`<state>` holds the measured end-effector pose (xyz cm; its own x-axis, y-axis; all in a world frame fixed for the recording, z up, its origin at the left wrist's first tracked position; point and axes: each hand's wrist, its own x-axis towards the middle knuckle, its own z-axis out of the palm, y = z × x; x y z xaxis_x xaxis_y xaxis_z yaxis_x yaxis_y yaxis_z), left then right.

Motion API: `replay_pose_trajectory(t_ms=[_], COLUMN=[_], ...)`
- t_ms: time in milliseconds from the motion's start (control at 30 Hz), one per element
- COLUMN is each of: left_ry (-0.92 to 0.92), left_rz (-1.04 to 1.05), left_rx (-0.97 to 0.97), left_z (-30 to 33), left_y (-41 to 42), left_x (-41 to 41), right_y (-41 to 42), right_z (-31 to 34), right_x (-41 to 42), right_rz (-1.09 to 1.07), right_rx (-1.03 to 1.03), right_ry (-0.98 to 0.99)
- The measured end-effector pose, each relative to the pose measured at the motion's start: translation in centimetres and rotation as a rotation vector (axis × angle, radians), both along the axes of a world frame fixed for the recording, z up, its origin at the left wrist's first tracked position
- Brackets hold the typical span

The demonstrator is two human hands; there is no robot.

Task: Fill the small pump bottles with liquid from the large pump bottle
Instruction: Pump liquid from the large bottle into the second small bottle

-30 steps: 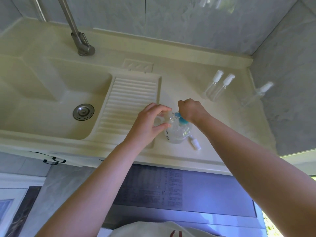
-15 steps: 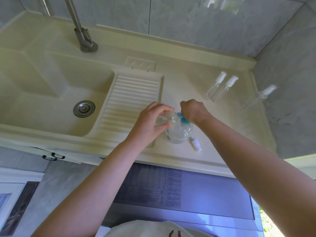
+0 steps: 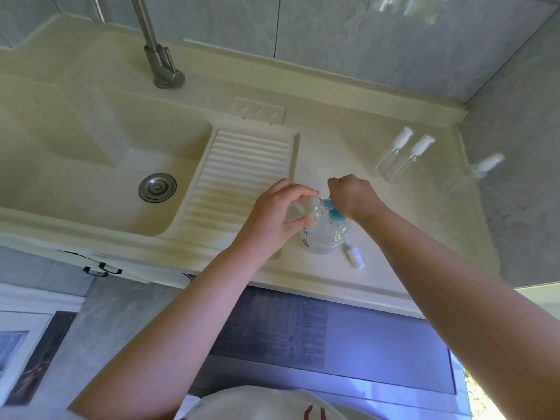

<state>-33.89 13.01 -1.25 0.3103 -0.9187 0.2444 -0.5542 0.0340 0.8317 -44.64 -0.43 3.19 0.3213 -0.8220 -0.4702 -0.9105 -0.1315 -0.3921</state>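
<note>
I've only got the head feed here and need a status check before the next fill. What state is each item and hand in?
left hand: grips a small clear bottle, tilted, mouth at the blue pump spout.
right hand: fist on the blue pump head.
large pump bottle: upright on the counter.
loose white cap: lying beside it.
two capped small bottles: standing by the wall.
third small bottle: capped, apart.
faucet: no water visible.

Both forearms are bare, with no sleeves showing. At the bottom centre of the frame a white garment (image 3: pixel 272 403) carries a small dark red mark (image 3: pixel 315 415).
</note>
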Motion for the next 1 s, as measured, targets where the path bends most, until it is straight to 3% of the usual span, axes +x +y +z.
replay_pose_trajectory(t_ms=[200,433,633,1000], left_ry=[0.017,0.011,-0.020,-0.063], left_rz=[-0.006,0.006,0.005,0.027], left_rx=[0.017,0.030,0.020,0.004], left_z=[0.4,0.4,0.7,0.9], left_y=[0.1,0.1,0.1,0.1], left_x=[0.1,0.0,-0.1,-0.2], right_y=[-0.3,0.5,0.1,-0.7], right_z=[0.1,0.1,0.7,1.4], right_x=[0.0,-0.1,0.1,0.5], right_rz=[-0.007,0.005,-0.101,-0.095], right_rx=[0.075,-0.032,0.133,0.184], right_ry=[0.012,-0.021,-0.017,-0.020])
